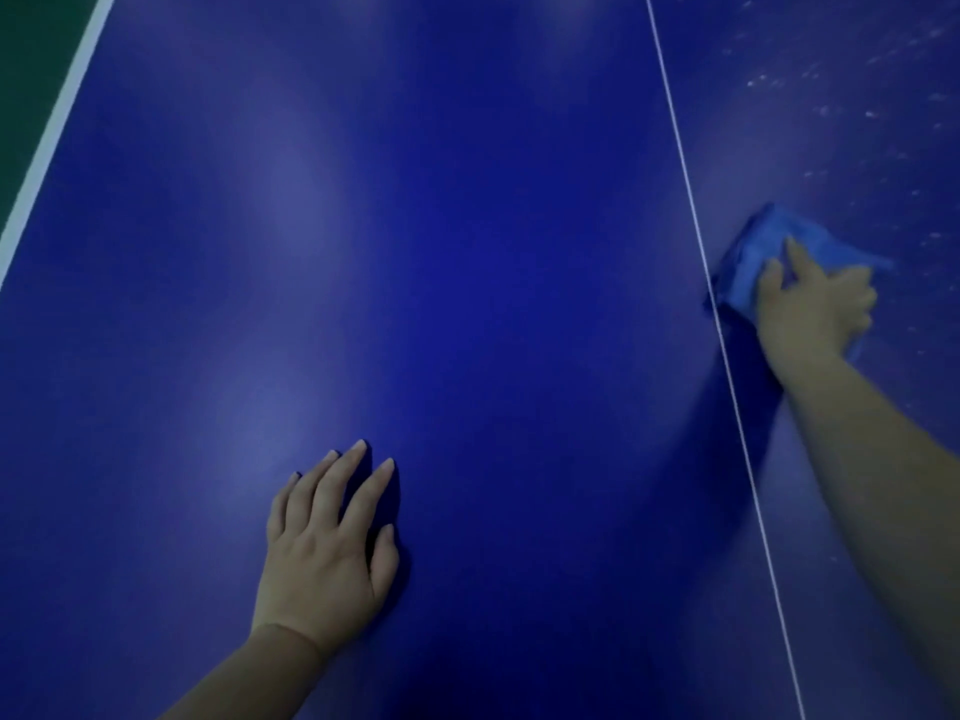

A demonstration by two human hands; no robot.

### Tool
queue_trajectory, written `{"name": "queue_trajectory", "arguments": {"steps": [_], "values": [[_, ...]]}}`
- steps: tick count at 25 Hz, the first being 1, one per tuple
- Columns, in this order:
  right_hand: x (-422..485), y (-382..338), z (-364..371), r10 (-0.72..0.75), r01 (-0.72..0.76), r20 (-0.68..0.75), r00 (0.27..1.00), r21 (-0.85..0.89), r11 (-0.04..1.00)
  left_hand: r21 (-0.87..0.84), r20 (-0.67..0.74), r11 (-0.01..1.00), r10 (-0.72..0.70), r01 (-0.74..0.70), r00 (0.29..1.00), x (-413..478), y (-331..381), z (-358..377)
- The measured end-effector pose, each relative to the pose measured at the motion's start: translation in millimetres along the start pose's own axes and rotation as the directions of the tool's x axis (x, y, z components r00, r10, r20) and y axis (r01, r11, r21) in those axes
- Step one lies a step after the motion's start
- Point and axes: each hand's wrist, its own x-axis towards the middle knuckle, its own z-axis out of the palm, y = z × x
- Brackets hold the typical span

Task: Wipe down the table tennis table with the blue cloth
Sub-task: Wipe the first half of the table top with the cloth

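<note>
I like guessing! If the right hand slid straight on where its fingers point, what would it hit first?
Nothing, it seems: past the blue cloth under the right hand lies only table, perhaps crossing the white line.

The left hand (327, 553) lies palm down on the surface (467, 252), fingers (368, 491) straight and slightly spread, forearm bare. The right arm reaches forward at far right. The right hand (815, 304) clutches the cloth (763, 246), index finger stretched over it.

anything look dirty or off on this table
Whitish specks and smears dot the table right of the thin white line, beyond the blue cloth the right hand holds. Left of the line looks clean.
</note>
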Motion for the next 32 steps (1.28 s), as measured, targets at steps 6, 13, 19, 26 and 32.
{"name": "queue_trajectory", "arguments": {"steps": [6, 13, 19, 26, 32], "values": [[-175, -51, -8, -0.318, 0.309, 0.075, 0.945, 0.113, 0.944, 0.0, 0.046, 1.0, -0.02, 0.02, 0.999, 1, 2, -1], [-137, -25, -15, -0.469, 0.465, 0.026, 0.883, 0.092, 0.881, 0.001, 0.042, 0.999, -0.034, 0.034, 0.999, -1, 4, -5], [-58, -40, 6, 0.133, -0.133, -0.001, 0.991, -0.009, 0.991, 0.001, 0.021, 0.999, -0.033, 0.033, 0.999, -1, 3, -3], [-189, -125, 5, -0.629, 0.616, 0.109, 0.77, 0.13, 0.777, 0.005, 0.0, 1.0, -0.022, 0.022, 1.0, 0, 2, -1], [-186, 54, -37, -0.474, 0.472, -0.003, 0.881, 0.103, 0.876, -0.003, 0.004, 1.0, -0.028, 0.028, 1.0, -2, 4, -2]]}}
